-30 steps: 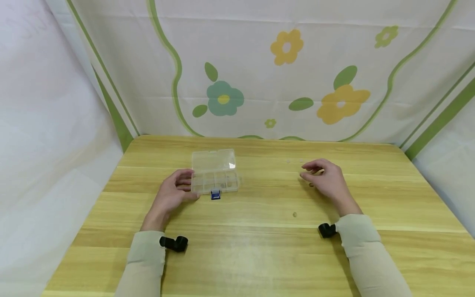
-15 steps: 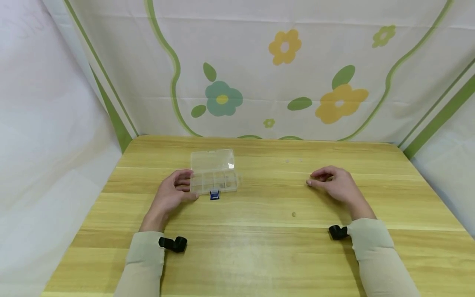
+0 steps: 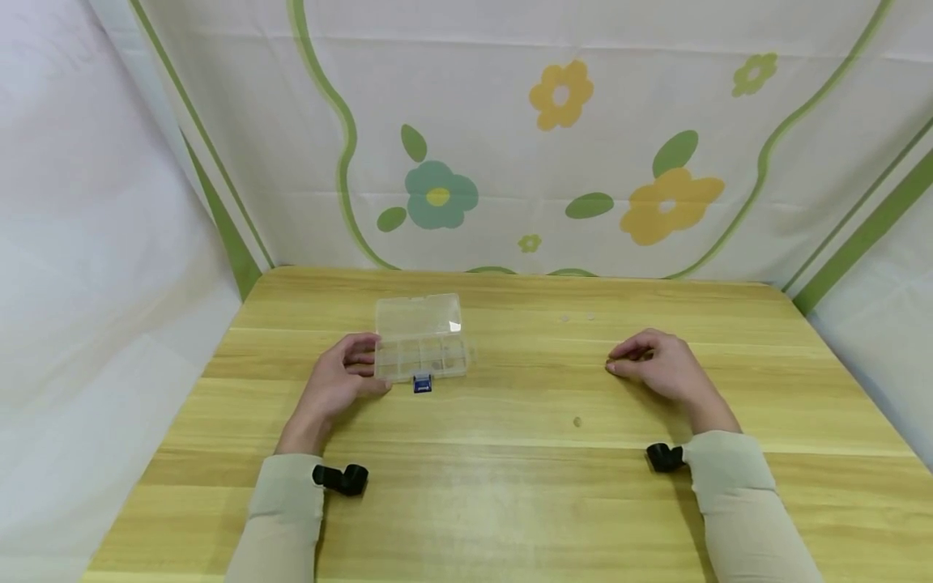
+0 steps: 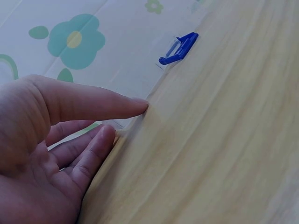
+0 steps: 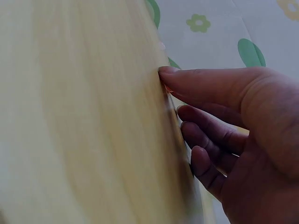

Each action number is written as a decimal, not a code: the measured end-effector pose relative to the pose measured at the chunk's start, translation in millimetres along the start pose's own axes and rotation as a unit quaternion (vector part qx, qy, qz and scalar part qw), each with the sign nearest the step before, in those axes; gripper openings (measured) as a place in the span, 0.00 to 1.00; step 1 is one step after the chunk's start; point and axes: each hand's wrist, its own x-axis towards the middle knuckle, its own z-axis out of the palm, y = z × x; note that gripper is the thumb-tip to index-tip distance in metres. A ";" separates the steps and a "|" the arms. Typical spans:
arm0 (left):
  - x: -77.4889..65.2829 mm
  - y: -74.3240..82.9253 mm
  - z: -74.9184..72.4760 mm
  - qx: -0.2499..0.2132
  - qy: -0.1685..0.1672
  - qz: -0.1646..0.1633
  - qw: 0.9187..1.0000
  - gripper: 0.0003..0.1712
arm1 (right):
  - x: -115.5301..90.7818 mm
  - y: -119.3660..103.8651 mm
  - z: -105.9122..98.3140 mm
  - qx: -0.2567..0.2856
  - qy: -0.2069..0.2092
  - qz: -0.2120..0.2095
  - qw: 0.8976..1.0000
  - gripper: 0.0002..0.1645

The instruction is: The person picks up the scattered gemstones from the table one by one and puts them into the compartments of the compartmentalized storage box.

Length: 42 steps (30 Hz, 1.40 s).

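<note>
A clear plastic compartment box [image 3: 410, 357] stands at the left of the table, its lid [image 3: 418, 317] raised at the back. A blue latch [image 3: 423, 384] hangs off its front side. My left hand [image 3: 338, 379] holds the box's left end, thumb at the front corner and fingers around the side. Farther right, my right hand [image 3: 659, 369] is down at the tabletop, thumb and index finger pinching a small brownish piece [image 5: 168, 89] mostly hidden by the fingertips. Inside the box, a small greyish bit [image 3: 438, 364] shows in a right-hand compartment.
Another small brown piece [image 3: 577, 422] lies on the wooden table [image 3: 466, 494], nearer than my right hand. Two tiny clear pieces, one left [image 3: 564, 318] and one right [image 3: 590, 317], lie toward the back. A flowered cloth [image 3: 503, 146] hangs behind the table.
My right hand has drawn back to the right and lowered its fingertips onto the small brownish piece, closing on it. My left hand and the box have stayed put.
</note>
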 end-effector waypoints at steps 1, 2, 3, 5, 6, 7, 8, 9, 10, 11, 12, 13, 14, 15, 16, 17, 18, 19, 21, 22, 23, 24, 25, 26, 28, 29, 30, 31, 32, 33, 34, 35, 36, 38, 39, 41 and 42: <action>-0.1 0.1 0.0 0.001 0.001 0.000 1.000 0.47 | 0.1 0.0 0.2 -0.002 0.001 -0.001 1.000 0.17; -0.2 0.2 0.0 0.001 0.000 -0.001 1.000 0.47 | 0.2 -0.1 0.3 -0.003 0.002 -0.001 1.000 0.16; -0.2 0.2 0.0 0.001 0.000 -0.001 1.000 0.47 | 0.3 -0.1 0.6 -0.005 0.003 -0.002 1.000 0.16; -0.4 0.2 0.1 0.002 -0.001 0.000 1.000 0.47 | 0.7 -0.3 1.1 -0.009 0.005 -0.003 1.000 0.15; -0.4 0.2 0.2 0.002 -0.001 0.000 1.000 0.47 | 1.0 -0.4 1.3 -0.011 0.006 -0.003 1.000 0.15; -0.4 0.2 0.3 0.002 -0.001 0.001 1.000 0.47 | 1.2 -0.7 1.5 -0.011 0.008 -0.003 1.000 0.15; -0.4 0.2 0.3 0.002 -0.001 0.002 1.000 0.46 | 1.5 -0.8 1.7 -0.012 0.009 -0.003 1.000 0.15; -0.4 0.3 0.3 0.002 -0.001 0.002 1.000 0.46 | 1.8 -1.0 1.7 -0.012 0.010 -0.002 1.000 0.15; -0.3 0.3 0.4 0.002 0.000 0.003 1.000 0.46 | 2.1 -1.2 1.8 -0.012 0.011 0.000 1.000 0.15; -0.3 0.4 0.4 0.003 0.000 0.003 1.000 0.46 | 2.3 -1.5 1.7 -0.011 0.012 0.001 1.000 0.16; -0.2 0.5 0.5 0.003 0.000 0.004 1.000 0.46 | 2.4 -1.8 1.7 -0.010 0.013 0.003 1.000 0.17; -0.1 0.5 0.5 0.004 0.001 0.003 1.000 0.46 | 2.5 -2.3 1.8 -0.009 0.014 0.005 1.000 0.18; 0.1 0.5 0.5 0.005 0.002 0.004 1.000 0.46 | 2.8 -2.5 1.9 -0.008 0.015 0.007 1.000 0.19; 0.3 0.5 0.5 0.006 0.002 0.004 1.000 0.46 | 3.2 -2.7 2.0 -0.008 0.016 0.008 1.000 0.20; 0.6 0.4 0.5 0.007 0.003 0.004 1.000 0.46 | 3.5 -3.1 2.2 -0.007 0.017 0.008 1.000 0.21; 0.8 0.4 0.5 0.008 0.003 0.005 1.000 0.46 | 3.9 -3.5 2.5 -0.007 0.019 0.008 1.000 0.21; 1.0 0.3 0.5 0.009 0.004 0.005 1.000 0.46 | 4.4 -3.8 2.8 -0.005 0.020 0.008 1.000 0.22; 1.2 0.3 0.5 0.009 0.005 0.005 1.000 0.46 | 5.0 -4.3 3.2 -0.004 0.022 0.008 1.000 0.23; 1.3 0.3 0.5 0.010 0.005 0.004 1.000 0.46 | 5.5 -6.2 4.2 -0.001 0.025 0.006 1.000 0.23; 1.2 0.3 0.5 0.009 0.005 0.003 1.000 0.46 | 5.8 -7.3 4.8 0.000 0.027 0.005 1.000 0.23; 1.1 0.4 0.5 0.008 0.004 0.002 1.000 0.46 | 6.1 -8.4 5.5 0.002 0.028 0.005 1.000 0.24; 0.9 0.5 0.5 0.007 0.004 0.001 1.000 0.46 | 6.4 -9.8 6.1 0.005 0.029 0.006 1.000 0.24; 0.7 0.7 0.6 0.006 0.004 0.000 1.000 0.47 | 6.8 -11.5 6.8 0.008 0.029 0.006 1.000 0.24; 0.5 0.8 0.6 0.005 0.004 -0.001 1.000 0.47 | 7.2 -13.3 7.6 0.011 0.030 0.005 0.999 0.24; 0.1 0.9 0.7 0.003 0.003 -0.002 1.000 0.47 | 9.0 -16.7 9.4 0.019 0.031 0.005 0.999 0.24; -0.1 1.0 0.5 0.002 0.003 -0.002 1.000 0.47 | 9.9 -18.7 10.7 0.022 0.032 0.003 0.999 0.24; -0.3 1.0 0.4 0.002 0.003 -0.002 1.000 0.47 | 10.7 -21.1 12.1 0.025 0.033 0.002 0.999 0.24; -0.4 1.0 0.2 0.002 0.003 -0.001 1.000 0.47 | 11.9 -23.2 13.8 0.028 0.033 -0.001 0.999 0.24; -0.5 1.0 0.0 0.002 0.003 -0.001 1.000 0.47 | 13.1 -25.2 15.6 0.030 0.034 -0.004 0.999 0.23; -0.5 0.8 -0.1 0.002 0.003 0.000 1.000 0.47 | 14.4 -27.2 17.5 0.032 0.035 -0.008 0.999 0.22; -0.5 0.8 -0.2 0.003 0.003 0.000 1.000 0.47 | 15.8 -29.0 19.3 0.033 0.037 -0.011 0.999 0.21; -0.3 0.6 -0.3 0.003 0.003 0.001 1.000 0.47 | 16.9 -31.0 21.1 0.035 0.038 -0.014 0.999 0.20; -0.1 0.6 -0.1 0.004 0.003 0.002 1.000 0.46 | 17.9 -32.9 22.7 0.038 0.040 -0.016 0.998 0.20; -0.1 1.1 0.0 0.005 0.003 0.002 1.000 0.46 | 20.0 -36.4 25.9 0.042 0.044 -0.022 0.998 0.18; 0.0 1.3 0.0 0.005 0.003 0.003 1.000 0.46 | 20.8 -37.9 27.4 0.043 0.047 -0.024 0.998 0.18; 0.1 1.6 0.1 0.006 0.003 0.003 1.000 0.46 | 22.1 -41.1 30.3 0.045 0.050 -0.028 0.997 0.17; 0.3 1.7 0.2 0.005 0.004 0.002 1.000 0.46 | 22.8 -42.4 31.8 0.046 0.052 -0.030 0.997 0.17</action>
